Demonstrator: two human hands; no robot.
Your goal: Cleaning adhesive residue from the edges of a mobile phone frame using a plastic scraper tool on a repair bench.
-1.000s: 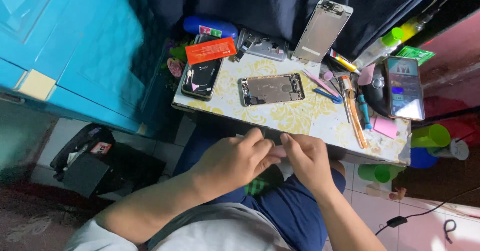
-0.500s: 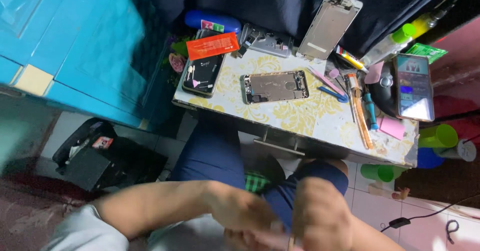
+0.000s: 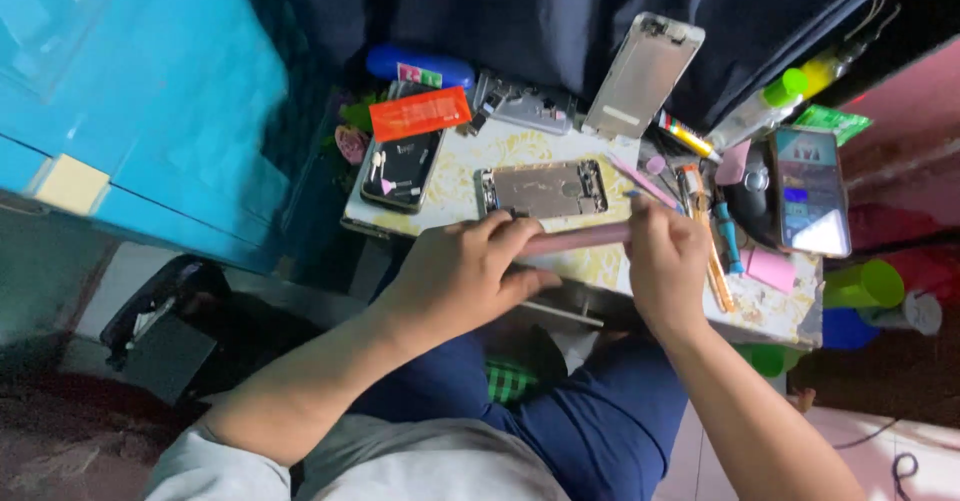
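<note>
Fingers of both hands are pinching the ends of a long, thin pink strip [image 3: 575,238], holding it level just above the near edge of the small table [image 3: 775,311]: the left hand [image 3: 462,273] is closing thumb and fingertips on its left end, the right hand [image 3: 668,261] is gripping its right end. Behind them a big blue cabinet [image 3: 140,101] is filling the left side and a dark curtain [image 3: 520,11] is hanging at the back. On the table an opened phone [image 3: 543,189] is lying with its insides showing, so the work looks to be partway through, with the case still unclosed. A silver back cover [image 3: 643,76] is leaning against the curtain, a black phone [image 3: 402,169] is lying under an orange packet [image 3: 420,113], a lit phone [image 3: 808,191] is sitting at the right, and small tools [image 3: 712,236] are lying scattered between.
</note>
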